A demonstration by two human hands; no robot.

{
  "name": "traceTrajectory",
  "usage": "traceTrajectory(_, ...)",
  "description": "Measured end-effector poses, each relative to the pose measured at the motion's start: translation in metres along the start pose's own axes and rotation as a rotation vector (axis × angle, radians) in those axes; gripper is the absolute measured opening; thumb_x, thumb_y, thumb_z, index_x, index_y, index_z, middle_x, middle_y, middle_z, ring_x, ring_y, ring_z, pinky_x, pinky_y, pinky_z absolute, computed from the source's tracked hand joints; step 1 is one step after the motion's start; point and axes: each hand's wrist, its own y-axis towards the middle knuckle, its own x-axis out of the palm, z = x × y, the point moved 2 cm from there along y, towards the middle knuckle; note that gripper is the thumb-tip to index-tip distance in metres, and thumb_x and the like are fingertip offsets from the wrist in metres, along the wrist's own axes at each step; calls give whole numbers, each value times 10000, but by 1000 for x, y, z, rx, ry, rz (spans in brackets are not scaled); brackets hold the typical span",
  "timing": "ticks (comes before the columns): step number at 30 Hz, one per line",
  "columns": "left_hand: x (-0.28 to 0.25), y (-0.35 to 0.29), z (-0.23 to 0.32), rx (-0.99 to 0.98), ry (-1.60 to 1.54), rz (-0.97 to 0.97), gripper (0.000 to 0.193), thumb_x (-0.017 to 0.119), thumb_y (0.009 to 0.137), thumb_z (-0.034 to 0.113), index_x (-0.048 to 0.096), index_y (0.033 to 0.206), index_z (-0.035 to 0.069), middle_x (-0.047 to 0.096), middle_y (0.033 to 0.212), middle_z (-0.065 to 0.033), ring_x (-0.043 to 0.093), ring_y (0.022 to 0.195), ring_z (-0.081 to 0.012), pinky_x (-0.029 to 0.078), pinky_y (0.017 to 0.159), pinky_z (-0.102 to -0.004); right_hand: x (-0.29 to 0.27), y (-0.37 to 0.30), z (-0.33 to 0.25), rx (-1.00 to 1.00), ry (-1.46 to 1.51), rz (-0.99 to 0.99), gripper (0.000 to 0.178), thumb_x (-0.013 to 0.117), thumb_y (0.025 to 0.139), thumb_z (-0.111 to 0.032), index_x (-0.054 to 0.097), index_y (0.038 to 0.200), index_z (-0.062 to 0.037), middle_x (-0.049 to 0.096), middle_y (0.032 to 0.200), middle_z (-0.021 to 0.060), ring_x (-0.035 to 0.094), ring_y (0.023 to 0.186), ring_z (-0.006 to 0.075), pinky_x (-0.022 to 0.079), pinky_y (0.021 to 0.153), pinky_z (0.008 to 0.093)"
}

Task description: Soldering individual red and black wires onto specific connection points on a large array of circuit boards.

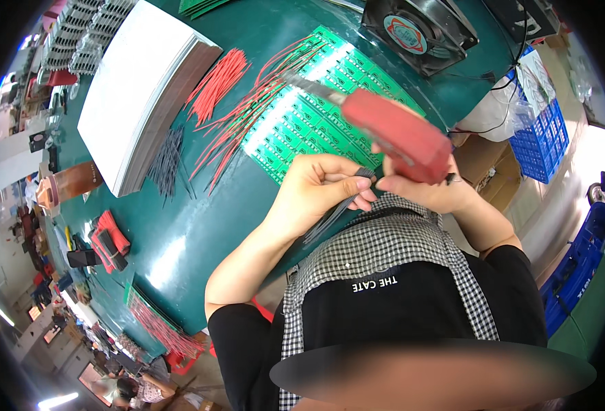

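My left hand is closed around a bundle of dark grey wires, its thumb and fingers pinching them near one end. The loose ends hang down toward my apron. Close beside it, my right hand grips a red soldering gun, whose metal tip points up and to the left. My right fingertips come near the end of the wire bundle; whether they touch it I cannot tell. Under the tip lies a green sheet of circuit boards. Red and dark wires run across its left side.
Left of the boards lie piles of red wires and dark grey wires, beside a thick white stack. A black fan stands at the far right. Another wired board sits at the green table's near-left edge; a blue crate stands right.
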Motion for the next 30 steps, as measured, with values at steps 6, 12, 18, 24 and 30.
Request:
traceTrajectory(6, 2, -1, 2, 0, 57, -56, 107, 550, 822, 16, 555, 878, -75, 621, 745, -118, 620, 666, -159, 504, 601, -244, 16, 10, -3, -114, 2, -67, 660, 584, 743, 54, 282, 1320, -54, 535, 987, 77, 555, 776, 94, 500, 655, 250)
traceTrajectory(12, 2, -3, 5, -81, -22, -141, 123, 562, 805, -4, 572, 899, -84, 626, 774, -120, 623, 697, -163, 507, 628, -249, 13, 10, 4, -121, -14, -75, 656, 574, 735, 63, 291, 1315, -58, 507, 1077, 91, 556, 833, 119, 494, 704, 265)
traceTrajectory(18, -1, -5, 4, -55, 91, -201, 126, 571, 799, -11, 589, 904, -78, 630, 790, -116, 626, 717, -168, 510, 649, -255, 7, 0, 22, 36, 14, -96, 604, 577, 747, 30, 318, 1289, -33, 536, 1056, 82, 557, 796, 95, 481, 720, 267)
traceTrajectory(24, 0, -3, -1, -65, -40, -171, 120, 568, 809, 8, 594, 896, -71, 630, 790, -118, 624, 697, -167, 509, 635, -249, 13, 5, 16, 34, 79, -56, 539, 581, 759, 13, 372, 1256, -7, 541, 1028, 77, 552, 797, 82, 475, 696, 251)
traceTrajectory(30, -9, -11, 5, -56, -47, -81, 116, 587, 791, 29, 609, 853, -67, 634, 749, -122, 626, 668, -170, 511, 620, -252, -14, 7, -1, -402, -413, -4, 573, 676, 704, -84, 432, 1213, 15, 538, 1148, 158, 596, 910, 225, 468, 771, 297)
